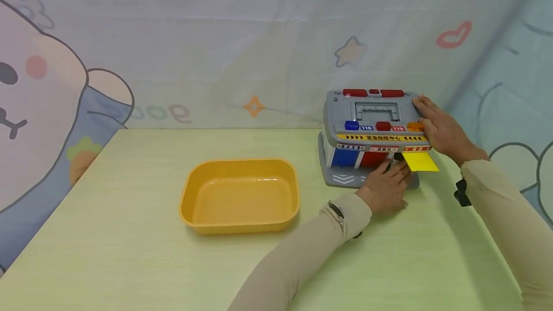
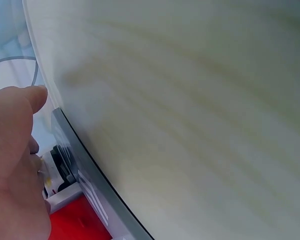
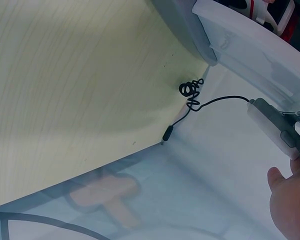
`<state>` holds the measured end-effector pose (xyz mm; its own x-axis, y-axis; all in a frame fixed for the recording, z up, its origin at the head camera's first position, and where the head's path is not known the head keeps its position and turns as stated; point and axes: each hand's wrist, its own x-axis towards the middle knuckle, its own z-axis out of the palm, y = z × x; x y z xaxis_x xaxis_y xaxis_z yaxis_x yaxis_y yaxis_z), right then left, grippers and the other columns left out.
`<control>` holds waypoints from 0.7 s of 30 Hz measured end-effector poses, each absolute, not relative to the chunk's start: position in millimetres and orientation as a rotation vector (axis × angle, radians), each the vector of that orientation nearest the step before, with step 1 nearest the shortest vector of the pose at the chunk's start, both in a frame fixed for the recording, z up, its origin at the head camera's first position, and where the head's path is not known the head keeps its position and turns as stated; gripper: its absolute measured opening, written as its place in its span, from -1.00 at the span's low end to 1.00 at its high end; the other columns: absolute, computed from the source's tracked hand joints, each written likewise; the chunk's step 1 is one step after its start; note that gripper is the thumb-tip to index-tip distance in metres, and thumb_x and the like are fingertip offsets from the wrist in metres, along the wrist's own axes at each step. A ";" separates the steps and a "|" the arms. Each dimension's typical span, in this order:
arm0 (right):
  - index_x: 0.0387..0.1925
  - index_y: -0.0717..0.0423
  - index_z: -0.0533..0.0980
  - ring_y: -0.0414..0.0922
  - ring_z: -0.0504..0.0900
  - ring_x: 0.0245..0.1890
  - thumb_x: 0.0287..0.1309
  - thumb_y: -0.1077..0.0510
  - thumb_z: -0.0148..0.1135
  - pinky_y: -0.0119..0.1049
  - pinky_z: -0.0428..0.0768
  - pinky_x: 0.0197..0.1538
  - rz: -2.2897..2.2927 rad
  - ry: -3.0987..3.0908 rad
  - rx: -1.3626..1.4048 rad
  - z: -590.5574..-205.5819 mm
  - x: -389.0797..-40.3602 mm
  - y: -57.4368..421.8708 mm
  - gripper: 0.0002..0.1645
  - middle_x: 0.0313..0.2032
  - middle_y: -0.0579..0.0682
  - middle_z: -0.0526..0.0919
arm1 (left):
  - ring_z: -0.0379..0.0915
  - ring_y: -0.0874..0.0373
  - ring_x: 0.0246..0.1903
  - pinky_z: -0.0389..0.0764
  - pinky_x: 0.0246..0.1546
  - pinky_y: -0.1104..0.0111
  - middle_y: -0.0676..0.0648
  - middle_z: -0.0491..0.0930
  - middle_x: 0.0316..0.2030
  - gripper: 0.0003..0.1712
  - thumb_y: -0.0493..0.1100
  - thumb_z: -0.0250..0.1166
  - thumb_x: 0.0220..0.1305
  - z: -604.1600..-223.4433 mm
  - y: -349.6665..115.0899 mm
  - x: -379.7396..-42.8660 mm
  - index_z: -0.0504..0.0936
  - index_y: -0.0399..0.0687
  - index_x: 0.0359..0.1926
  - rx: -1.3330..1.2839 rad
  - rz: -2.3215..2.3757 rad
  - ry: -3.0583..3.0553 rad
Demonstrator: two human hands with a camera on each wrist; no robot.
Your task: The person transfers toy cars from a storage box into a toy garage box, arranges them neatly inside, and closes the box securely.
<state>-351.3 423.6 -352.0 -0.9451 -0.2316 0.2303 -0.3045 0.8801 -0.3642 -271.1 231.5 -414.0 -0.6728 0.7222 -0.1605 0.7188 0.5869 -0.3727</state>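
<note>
A grey toy garage (image 1: 341,104), with red, blue and orange lights on its roof, stands at the table's back right. Its yellow door (image 1: 420,161) is swung up at the right-hand bay. My left hand (image 1: 386,188) is at that bay, fingers reaching beneath the door and thumb held apart. Close to those fingers is a small white-and-black toy vehicle (image 2: 54,170), partly hidden. My right hand (image 1: 445,128) rests on the garage's right end, fingers on the roof edge. In the right wrist view, a grey-and-white handset (image 3: 275,127) hangs at the garage's side beside that hand.
A yellow plastic tray (image 1: 240,229) sits on the pale wooden table (image 1: 129,253), left of the garage. From the handset runs a black coiled cord (image 3: 190,95), dangling past the table edge. A printed cloth backdrop (image 1: 224,47) stands behind the table.
</note>
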 end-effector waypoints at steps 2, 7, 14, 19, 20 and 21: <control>0.59 0.07 -0.12 0.23 -0.14 0.58 0.54 0.06 -0.46 0.33 -0.04 0.49 0.597 -2.872 0.408 -352.3 -351.4 423.2 -0.33 0.60 0.12 -0.19 | -0.59 0.25 0.58 -0.45 0.57 0.24 0.20 -0.42 0.60 -0.12 0.46 -0.36 0.45 -413.8 231.4 -270.5 -0.33 0.26 0.60 -1.259 0.639 -2.807; 0.59 0.08 -0.12 0.22 -0.13 0.58 0.53 0.06 -0.46 0.32 -0.04 0.49 0.590 -2.871 0.407 -352.0 -351.2 422.5 -0.33 0.60 0.13 -0.18 | -0.63 0.26 0.58 -0.48 0.56 0.23 0.21 -0.45 0.59 -0.12 0.48 -0.39 0.43 -413.7 231.6 -269.4 -0.33 0.28 0.60 -1.236 0.622 -2.835; 0.58 0.09 -0.12 0.22 -0.14 0.58 0.53 0.07 -0.46 0.32 -0.04 0.49 0.599 -2.879 0.403 -352.0 -351.0 421.9 -0.33 0.60 0.13 -0.18 | -0.60 0.26 0.58 -0.46 0.56 0.26 0.23 -0.42 0.60 -0.13 0.50 -0.35 0.42 -414.2 230.4 -271.3 -0.24 0.32 0.60 -1.186 0.566 -2.865; 0.58 0.09 -0.12 0.22 -0.15 0.58 0.53 0.07 -0.46 0.33 -0.04 0.49 0.594 -2.884 0.396 -351.7 -351.2 422.1 -0.32 0.60 0.14 -0.19 | -0.58 0.26 0.58 -0.42 0.57 0.26 0.23 -0.42 0.60 -0.10 0.52 -0.32 0.40 -414.3 229.8 -271.5 -0.24 0.30 0.60 -1.147 0.530 -2.885; 0.58 0.09 -0.12 0.22 -0.15 0.58 0.53 0.07 -0.46 0.33 -0.04 0.49 0.592 -2.884 0.396 -351.6 -351.3 421.9 -0.32 0.60 0.14 -0.19 | -0.58 0.26 0.58 -0.41 0.57 0.26 0.23 -0.41 0.60 -0.10 0.52 -0.33 0.40 -414.1 229.8 -271.6 -0.24 0.30 0.60 -1.144 0.529 -2.885; 0.58 0.09 -0.13 0.22 -0.15 0.58 0.53 0.07 -0.46 0.33 -0.04 0.49 0.591 -2.885 0.396 -351.4 -351.4 421.7 -0.32 0.60 0.13 -0.19 | -0.58 0.26 0.58 -0.41 0.57 0.25 0.23 -0.42 0.60 -0.10 0.52 -0.34 0.40 -413.8 229.7 -271.4 -0.24 0.31 0.60 -1.142 0.532 -2.885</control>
<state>-351.4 421.7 -351.4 -0.9503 -0.2231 0.2171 -0.2904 0.8863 -0.3607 -271.4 229.7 -413.8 -0.7369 0.6636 -0.1287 0.6659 0.6798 -0.3073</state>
